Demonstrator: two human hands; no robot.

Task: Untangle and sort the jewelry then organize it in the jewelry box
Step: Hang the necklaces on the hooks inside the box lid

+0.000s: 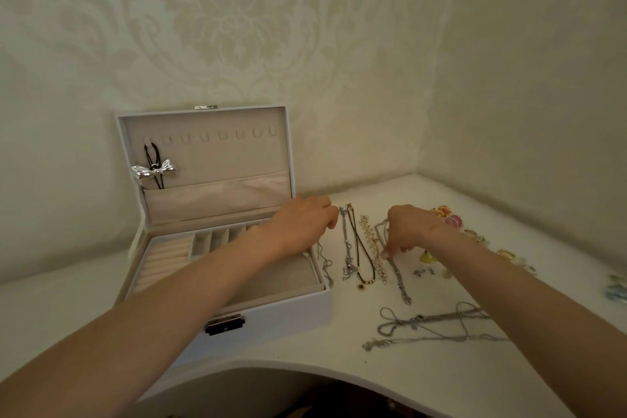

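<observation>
A white jewelry box [288, 310] stands open on the table, with a silver bow necklace [154, 170] on a hook inside its lid. To its right, several chains lie in a row: a thin chain [326, 265], a silver one [346, 248], a black cord necklace [361, 258], a pearl-like strand [373, 248] and a silver chain [400, 282]. My left hand [302, 224] is over the box's right rim, fingers curled at the top of the silver one. With its fingertips my right hand [407, 231] pinches the silver chain near its middle.
A long tangled silver chain [437, 326] lies near the curved front table edge [339, 370]. Colourful rings and earrings [448, 217] are scattered at the right, with small pieces [424, 271] near my right wrist. Patterned walls close the corner behind.
</observation>
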